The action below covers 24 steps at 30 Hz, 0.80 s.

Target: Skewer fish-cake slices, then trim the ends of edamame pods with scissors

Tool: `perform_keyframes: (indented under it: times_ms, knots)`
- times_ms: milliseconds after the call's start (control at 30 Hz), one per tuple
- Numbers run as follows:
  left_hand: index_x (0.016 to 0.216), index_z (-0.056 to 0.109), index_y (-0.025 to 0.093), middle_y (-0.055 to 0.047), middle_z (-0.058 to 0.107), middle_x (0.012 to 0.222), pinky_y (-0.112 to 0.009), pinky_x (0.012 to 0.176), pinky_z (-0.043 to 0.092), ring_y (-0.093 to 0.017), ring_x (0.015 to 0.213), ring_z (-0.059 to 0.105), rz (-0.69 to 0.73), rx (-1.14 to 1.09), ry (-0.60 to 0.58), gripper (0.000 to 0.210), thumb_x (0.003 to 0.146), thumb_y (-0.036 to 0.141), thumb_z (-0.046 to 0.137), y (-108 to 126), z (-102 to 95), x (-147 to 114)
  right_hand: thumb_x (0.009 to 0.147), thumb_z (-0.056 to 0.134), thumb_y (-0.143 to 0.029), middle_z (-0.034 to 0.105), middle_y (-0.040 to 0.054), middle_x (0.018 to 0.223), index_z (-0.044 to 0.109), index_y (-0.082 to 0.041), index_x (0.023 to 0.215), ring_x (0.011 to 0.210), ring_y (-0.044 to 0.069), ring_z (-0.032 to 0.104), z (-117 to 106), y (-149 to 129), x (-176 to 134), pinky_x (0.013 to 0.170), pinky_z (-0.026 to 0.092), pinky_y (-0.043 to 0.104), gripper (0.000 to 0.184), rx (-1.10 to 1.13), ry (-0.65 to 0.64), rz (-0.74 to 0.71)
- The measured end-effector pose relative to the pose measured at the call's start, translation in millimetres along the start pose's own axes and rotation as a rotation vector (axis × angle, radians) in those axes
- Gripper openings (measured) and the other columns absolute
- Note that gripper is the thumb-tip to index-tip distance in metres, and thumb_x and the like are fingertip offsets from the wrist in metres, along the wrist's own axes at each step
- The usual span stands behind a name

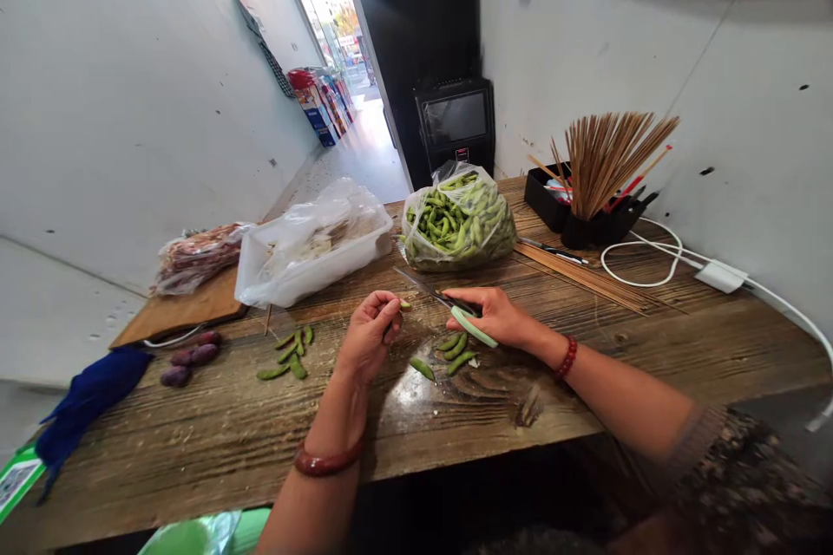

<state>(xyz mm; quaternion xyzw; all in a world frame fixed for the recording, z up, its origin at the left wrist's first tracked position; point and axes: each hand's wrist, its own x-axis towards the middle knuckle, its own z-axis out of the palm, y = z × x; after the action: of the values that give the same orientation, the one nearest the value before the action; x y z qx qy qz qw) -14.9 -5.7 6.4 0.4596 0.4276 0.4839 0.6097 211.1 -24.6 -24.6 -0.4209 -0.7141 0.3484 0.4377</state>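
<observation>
My left hand (370, 331) is closed in a pinch, with the tip of a green edamame pod (405, 305) showing between thumb and forefinger; the fingers hide the rest. My right hand (491, 315) is wrapped round a pair of scissors with a mint-green handle (474, 328), its blades pointing left and away from me. Between and below the hands lie several loose pods (422, 368) on the wooden table (273, 442). Another small heap of pods (298, 364) is left of my left hand. Behind the hands stands a clear bag full of edamame (455, 221).
A white plastic tub (312, 269) and a cutting board (188, 308) bearing bagged meat (201, 256) are at the left. Purple-red tubers (195, 355) and a blue cloth (97, 390) lie nearer. Skewers (605, 165) fill a black holder at right, beside a white cable (651, 277).
</observation>
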Motion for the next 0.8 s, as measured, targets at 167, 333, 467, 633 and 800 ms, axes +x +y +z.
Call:
perform_keyframes:
  times_ms: [167, 333, 467, 633, 800]
  knots:
    - [0.078, 0.052, 0.018, 0.002, 0.061, 0.062, -0.013, 0.037, 0.023, -0.004, 0.044, 0.043, -0.047, 0.018, 0.012, 0.034, 0.070, 0.041, 0.076, -0.1, 1.5, -0.8, 0.072, 0.077, -0.036, 0.072, 0.0084, 0.112, 0.070, -0.017, 0.116, 0.099, 0.026, 0.069, 0.1, 4.7, -1.7, 0.088, 0.055, 0.036, 0.049, -0.019, 0.011, 0.005]
    - [0.097, 0.067, 0.015, 0.001, 0.061, 0.067, -0.012, 0.039, 0.024, -0.004, 0.049, 0.044, -0.079, -0.033, 0.016, 0.039, 0.066, 0.035, 0.080, 1.5, 1.7, -1.7, 0.073, 0.076, -0.036, 0.071, 0.0092, 0.114, 0.068, -0.017, 0.117, 0.101, 0.025, 0.069, -2.6, 6.1, -3.2, 0.090, 0.054, 0.036, 0.049, -0.030, 0.011, -0.022]
    - [0.092, 0.073, 0.013, -0.003, 0.065, 0.074, -0.013, 0.038, 0.024, -0.003, 0.051, 0.044, -0.105, -0.103, 0.023, 0.038, 0.060, 0.029, 0.084, 0.6, 0.7, -0.1, 0.074, 0.076, -0.036, 0.070, 0.0100, 0.117, 0.067, -0.018, 0.120, 0.105, 0.025, 0.067, -2.8, 6.8, -3.5, 0.093, 0.052, 0.036, 0.050, -0.039, 0.013, -0.041]
    - [0.083, 0.070, 0.014, -0.002, 0.066, 0.073, -0.013, 0.039, 0.026, -0.003, 0.050, 0.044, -0.134, -0.192, 0.052, 0.033, 0.057, 0.025, 0.086, 1.8, 1.9, -0.3, 0.075, 0.076, -0.033, 0.069, 0.0114, 0.115, 0.064, -0.016, 0.122, 0.100, 0.023, 0.066, -5.6, 4.0, -4.2, 0.089, 0.052, 0.034, 0.051, -0.136, -0.005, -0.056]
    - [0.085, 0.065, 0.015, 0.000, 0.065, 0.072, -0.013, 0.040, 0.028, -0.003, 0.049, 0.044, -0.155, -0.203, 0.037, 0.033, 0.061, 0.027, 0.084, 3.1, 6.0, -3.4, 0.078, 0.074, -0.036, 0.066, 0.0072, 0.092, 0.057, -0.016, 0.129, 0.075, 0.016, 0.060, -5.8, -3.1, -7.3, 0.070, 0.051, 0.029, 0.057, -0.300, -0.091, -0.127]
